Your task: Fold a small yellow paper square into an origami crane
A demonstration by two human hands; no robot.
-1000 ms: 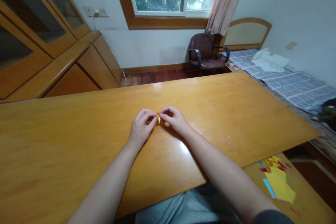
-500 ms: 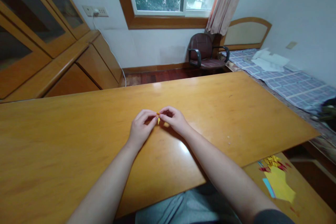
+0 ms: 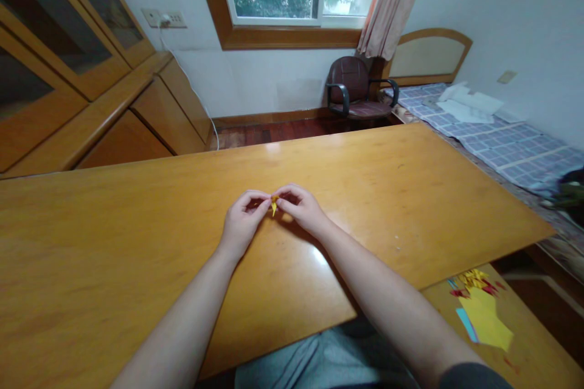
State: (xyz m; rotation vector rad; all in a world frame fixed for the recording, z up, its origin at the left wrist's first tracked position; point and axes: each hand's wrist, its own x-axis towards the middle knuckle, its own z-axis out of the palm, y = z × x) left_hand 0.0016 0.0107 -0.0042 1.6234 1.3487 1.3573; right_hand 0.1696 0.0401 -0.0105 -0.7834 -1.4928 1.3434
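A small piece of folded yellow paper (image 3: 274,206) is pinched between my two hands, above the middle of the table. My left hand (image 3: 243,214) grips its left side with thumb and fingertips. From the other side my right hand (image 3: 302,206) holds it between thumb and index finger. A narrow pointed tip of the paper hangs down between the fingertips. The fingers cover much of the paper, so its full shape is hidden.
The wooden table (image 3: 137,243) spreads under both arms. On a lower surface at the right lie yellow paper sheets (image 3: 488,322), a blue sheet (image 3: 466,323) and several small gold and red folded pieces (image 3: 474,279). A chair (image 3: 351,88) and a bed (image 3: 506,140) stand beyond.
The paper between my fingertips has shifted slightly left and turned a little, showing more of its yellow face. Both hands keep their pinch on it.
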